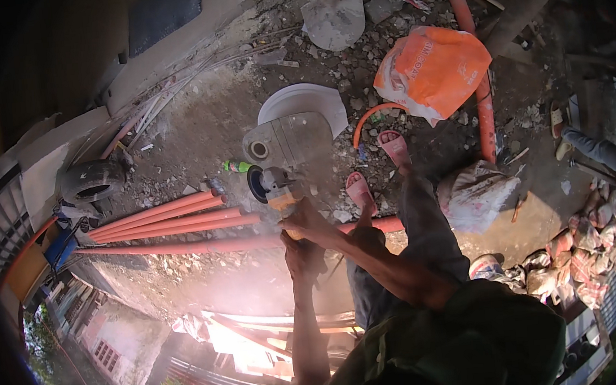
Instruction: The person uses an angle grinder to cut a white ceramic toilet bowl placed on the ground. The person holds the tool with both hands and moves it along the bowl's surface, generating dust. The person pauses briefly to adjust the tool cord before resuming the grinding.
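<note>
Both hands grip a yellow and grey angle grinder (277, 188) with a dark disc at its left end. My right hand (315, 219) wraps the body from the right. Just below it, my left hand (303, 254) is closed around the rear handle. The grinder sits over a long orange pipe (182, 247) lying across the ground, and a pale haze of dust hangs around the spot. My feet in pink sandals (360, 190) stand just right of the tool.
Several more orange pipes (165, 217) lie bundled at left. A grey flat container (289, 137) and a white disc (308, 98) sit beyond the grinder. An orange sack (434, 67), a white sack (476, 194), a tyre (93, 180), rubble and another person's leg (598, 154) surround me.
</note>
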Tool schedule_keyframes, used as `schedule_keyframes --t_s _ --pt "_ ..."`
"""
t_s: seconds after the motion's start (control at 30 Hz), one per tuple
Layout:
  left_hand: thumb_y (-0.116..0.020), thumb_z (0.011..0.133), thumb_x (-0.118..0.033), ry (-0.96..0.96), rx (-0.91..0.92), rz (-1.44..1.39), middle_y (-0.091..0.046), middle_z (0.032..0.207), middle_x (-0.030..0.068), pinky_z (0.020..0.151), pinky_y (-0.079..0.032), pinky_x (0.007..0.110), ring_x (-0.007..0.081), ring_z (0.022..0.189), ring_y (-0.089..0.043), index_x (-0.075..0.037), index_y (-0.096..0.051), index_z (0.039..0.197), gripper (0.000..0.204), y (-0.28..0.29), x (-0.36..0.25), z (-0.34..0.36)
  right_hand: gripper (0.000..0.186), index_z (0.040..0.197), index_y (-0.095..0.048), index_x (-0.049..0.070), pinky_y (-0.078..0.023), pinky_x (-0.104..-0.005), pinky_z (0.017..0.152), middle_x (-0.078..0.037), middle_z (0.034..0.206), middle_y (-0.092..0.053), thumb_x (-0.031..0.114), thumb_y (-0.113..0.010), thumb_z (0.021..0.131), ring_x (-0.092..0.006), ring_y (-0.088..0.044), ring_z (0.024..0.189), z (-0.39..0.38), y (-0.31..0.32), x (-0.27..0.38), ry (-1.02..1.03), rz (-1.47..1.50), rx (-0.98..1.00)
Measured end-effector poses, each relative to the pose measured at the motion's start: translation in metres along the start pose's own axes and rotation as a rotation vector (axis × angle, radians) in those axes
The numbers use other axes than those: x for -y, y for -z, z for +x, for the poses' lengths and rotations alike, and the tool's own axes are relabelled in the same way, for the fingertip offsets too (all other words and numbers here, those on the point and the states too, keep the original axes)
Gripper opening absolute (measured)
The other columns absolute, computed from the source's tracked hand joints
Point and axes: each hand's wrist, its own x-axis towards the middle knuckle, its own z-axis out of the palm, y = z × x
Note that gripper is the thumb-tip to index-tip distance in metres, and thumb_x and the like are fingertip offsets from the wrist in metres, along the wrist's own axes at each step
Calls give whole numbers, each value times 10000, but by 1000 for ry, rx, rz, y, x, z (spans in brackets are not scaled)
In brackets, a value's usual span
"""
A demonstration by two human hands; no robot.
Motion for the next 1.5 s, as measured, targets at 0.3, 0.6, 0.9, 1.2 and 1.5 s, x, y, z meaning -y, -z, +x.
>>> schedule_keyframes --t_s 0.3,0.6,0.9,1.2,1.5 --pt "-704 868 -323 524 41 119 -652 1143 189 825 -555 481 354 1032 -666 -112 -345 1426 696 -74 -19 1 460 1337 -396 24 -495 -302 769 -67 1058 -580 156 -634 966 -112 -592 931 -8 62 -5 -382 -56 38" --pt "-708 866 -318 395 146 234 -515 1331 198 975 -466 443 356 1224 -536 -38 -379 1441 719 -129 -22 5 419 1299 -435 30 -496 -302 759 -59 1040 -589 187 -632 964 -113 -596 911 19 112 42 -530 -42 36" --pt "-572 937 -261 363 381 572 -643 942 160 724 -525 431 332 884 -642 -115 -321 1454 593 -118 -11 45 382 1260 -474 35 -497 -303 749 -51 1021 -597 217 -629 962 -114 -601 891 43 115 7 -466 32 11" --pt "-710 820 -306 425 419 301 -692 908 281 721 -520 576 511 861 -654 -183 -134 1568 951 -104 -42 103 352 1221 -514 41 -498 -303 739 -44 1003 -605 248 -627 960 -116 -605 872 42 132 -21 -484 226 -141" --pt "-732 801 -363 384 412 325 -698 857 274 727 -543 574 494 836 -669 -188 -184 1569 960 -111 -28 114 331 1183 -553 46 -500 -304 728 -36 984 -613 278 -625 958 -117 -610 852 58 151 -66 -534 466 -277"
